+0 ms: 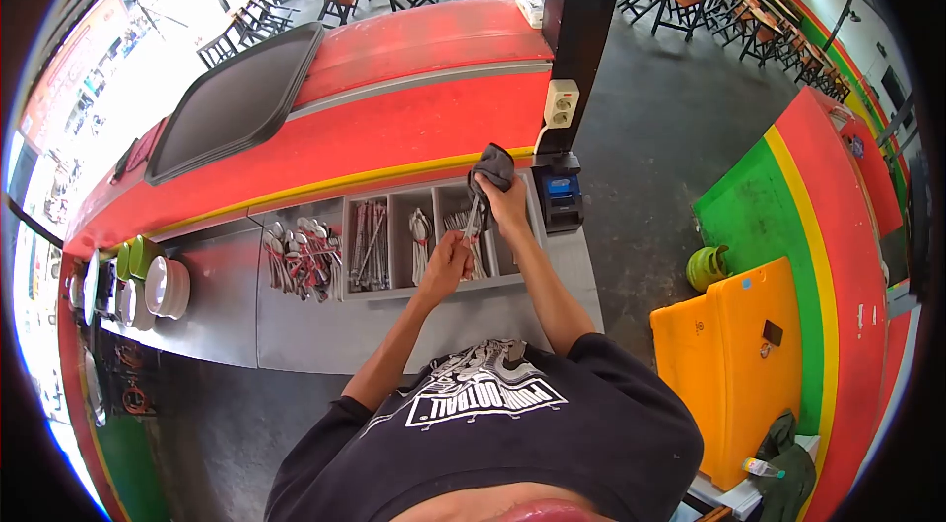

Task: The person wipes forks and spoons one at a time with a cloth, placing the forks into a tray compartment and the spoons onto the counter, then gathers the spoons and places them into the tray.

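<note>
My left hand [445,268] is closed around the lower handles of some silver cutlery [477,217], held upright over a grey divided cutlery tray [402,293]. My right hand [507,209] grips a dark grey cloth [494,165] wrapped about the upper ends, so whether these are forks or spoons cannot be seen. Spoons [420,229] stand in one tray compartment. Beside them, forks [457,221] lie partly behind my hands. Thin long pieces of cutlery [370,244] fill the leftmost compartment. To the tray's left, a loose pile of spoons and other cutlery [304,258] lies on the counter.
The steel counter [212,295] carries stacked bowls [168,288] at its left. A red ledge [424,118] with black serving trays [236,103] runs behind. A black device with a blue top [560,195] stands right of the tray, below a socket [562,104] on a post.
</note>
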Demonstrator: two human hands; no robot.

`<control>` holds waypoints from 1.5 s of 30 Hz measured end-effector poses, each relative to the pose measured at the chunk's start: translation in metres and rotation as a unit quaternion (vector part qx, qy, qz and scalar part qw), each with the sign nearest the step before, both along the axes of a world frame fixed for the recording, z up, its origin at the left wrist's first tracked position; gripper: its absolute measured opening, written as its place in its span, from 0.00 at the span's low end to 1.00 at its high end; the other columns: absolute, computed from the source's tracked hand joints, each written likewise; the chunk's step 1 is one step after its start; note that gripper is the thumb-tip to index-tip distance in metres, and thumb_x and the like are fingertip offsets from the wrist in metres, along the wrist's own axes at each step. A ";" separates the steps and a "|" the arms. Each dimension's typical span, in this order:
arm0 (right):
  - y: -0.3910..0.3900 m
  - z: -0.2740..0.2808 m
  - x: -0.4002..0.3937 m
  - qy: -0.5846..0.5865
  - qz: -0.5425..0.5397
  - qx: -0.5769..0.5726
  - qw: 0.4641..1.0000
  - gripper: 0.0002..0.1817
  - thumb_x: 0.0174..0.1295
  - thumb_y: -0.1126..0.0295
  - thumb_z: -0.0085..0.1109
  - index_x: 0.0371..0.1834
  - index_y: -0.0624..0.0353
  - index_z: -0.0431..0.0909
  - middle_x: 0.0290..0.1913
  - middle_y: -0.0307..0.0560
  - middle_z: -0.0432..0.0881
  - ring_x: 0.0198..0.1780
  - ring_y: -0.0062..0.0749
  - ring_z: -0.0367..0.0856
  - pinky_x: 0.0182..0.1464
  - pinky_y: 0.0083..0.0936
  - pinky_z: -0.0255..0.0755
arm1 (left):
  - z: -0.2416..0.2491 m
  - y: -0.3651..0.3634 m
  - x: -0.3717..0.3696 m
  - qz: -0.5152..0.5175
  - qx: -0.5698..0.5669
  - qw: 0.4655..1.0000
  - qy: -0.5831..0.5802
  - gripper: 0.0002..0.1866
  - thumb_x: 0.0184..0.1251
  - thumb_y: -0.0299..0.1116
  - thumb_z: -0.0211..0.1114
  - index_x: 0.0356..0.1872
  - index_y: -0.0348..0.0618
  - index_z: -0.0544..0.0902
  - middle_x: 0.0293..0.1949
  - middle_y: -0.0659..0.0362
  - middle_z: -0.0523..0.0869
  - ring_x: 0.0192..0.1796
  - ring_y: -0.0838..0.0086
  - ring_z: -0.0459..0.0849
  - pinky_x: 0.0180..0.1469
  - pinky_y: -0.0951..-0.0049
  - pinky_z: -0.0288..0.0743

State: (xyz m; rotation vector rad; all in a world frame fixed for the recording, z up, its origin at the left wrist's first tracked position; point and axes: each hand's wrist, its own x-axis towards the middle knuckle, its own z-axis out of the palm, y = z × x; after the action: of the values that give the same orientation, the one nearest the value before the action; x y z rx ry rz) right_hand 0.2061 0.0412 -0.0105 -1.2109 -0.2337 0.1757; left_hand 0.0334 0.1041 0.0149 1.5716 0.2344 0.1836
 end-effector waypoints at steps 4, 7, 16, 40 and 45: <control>-0.001 0.007 0.009 -0.082 -0.080 -0.035 0.993 0.15 0.55 0.70 0.71 0.42 0.66 0.80 0.39 0.48 0.85 0.40 0.31 0.83 0.44 0.29 0.75 | 0.001 0.007 -0.006 -0.027 -0.044 0.999 0.015 0.10 0.79 0.34 0.47 0.44 0.37 0.70 0.22 0.62 0.71 0.22 0.80 0.68 0.27 0.76 0.67; -0.010 0.021 0.014 -0.126 -0.146 -0.015 0.981 0.17 0.57 0.67 0.70 0.45 0.65 0.79 0.41 0.45 0.84 0.42 0.31 0.82 0.47 0.27 0.74 | -0.003 0.010 -0.007 -0.018 -0.100 0.994 0.042 0.10 0.79 0.35 0.48 0.43 0.38 0.71 0.22 0.62 0.72 0.22 0.80 0.70 0.27 0.76 0.68; -0.023 0.050 -0.061 -0.046 0.091 0.075 0.992 0.26 0.58 0.67 0.70 0.57 0.64 0.72 0.51 0.43 0.79 0.49 0.27 0.79 0.51 0.24 0.73 | -0.017 0.024 0.008 0.086 -0.143 0.986 0.025 0.09 0.74 0.30 0.54 0.49 0.38 0.74 0.30 0.60 0.80 0.30 0.77 0.79 0.32 0.76 0.75; -0.068 -0.040 -0.027 -0.324 -0.059 -0.265 0.906 0.26 0.45 0.82 0.64 0.52 0.62 0.76 0.46 0.59 0.80 0.52 0.55 0.76 0.54 0.40 0.71 | -0.022 -0.028 -0.047 -0.062 -0.077 0.993 0.069 0.12 0.76 0.40 0.53 0.46 0.40 0.74 0.31 0.62 0.81 0.30 0.80 0.78 0.33 0.78 0.70; -0.073 0.007 -0.028 -0.155 -0.037 -0.188 0.969 0.23 0.52 0.76 0.69 0.52 0.62 0.76 0.41 0.50 0.82 0.41 0.36 0.82 0.45 0.27 0.74 | -0.043 -0.018 -0.043 0.030 -0.138 0.988 0.067 0.11 0.76 0.38 0.53 0.45 0.41 0.74 0.31 0.63 0.81 0.30 0.81 0.78 0.32 0.80 0.69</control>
State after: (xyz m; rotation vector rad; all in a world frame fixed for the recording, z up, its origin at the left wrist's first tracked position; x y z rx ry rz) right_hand 0.1784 -0.0315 -0.0035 -1.6226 -0.4406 -0.0392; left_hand -0.0092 0.0858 -0.0278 1.3024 0.3965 0.0870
